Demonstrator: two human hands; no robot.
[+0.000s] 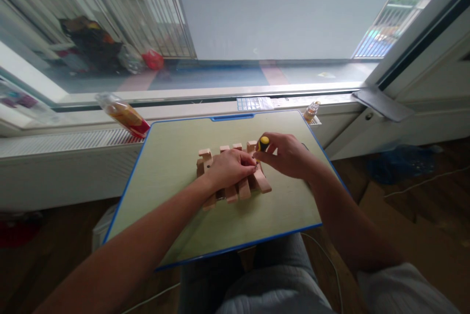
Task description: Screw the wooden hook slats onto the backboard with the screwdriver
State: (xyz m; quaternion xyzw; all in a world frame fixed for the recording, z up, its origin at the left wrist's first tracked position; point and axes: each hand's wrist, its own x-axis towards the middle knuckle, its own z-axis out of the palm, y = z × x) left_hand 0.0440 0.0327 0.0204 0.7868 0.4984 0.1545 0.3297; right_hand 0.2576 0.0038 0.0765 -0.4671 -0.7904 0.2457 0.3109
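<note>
A screwdriver (263,144) with a yellow and black handle is held in my right hand (288,153), its fingers closed round the handle and the shaft pointing down. Below it lies a small wooden slatted assembly (243,189), made of several pale crosspieces with notched ends and dark holes. My left hand (231,166) rests across the top of these slats. Its thumb and fingertips are pinched together close to the screwdriver's tip, over the rightmost slat (263,182). Whatever small thing sits between those fingertips is too small to make out.
The assembly lies on a pale tabletop (147,196) with a blue rim. Behind it, a bottle (127,117) leans at the left, and a small amber bottle (311,111) stands at the right. A white gridded item (253,103) lies on the window sill.
</note>
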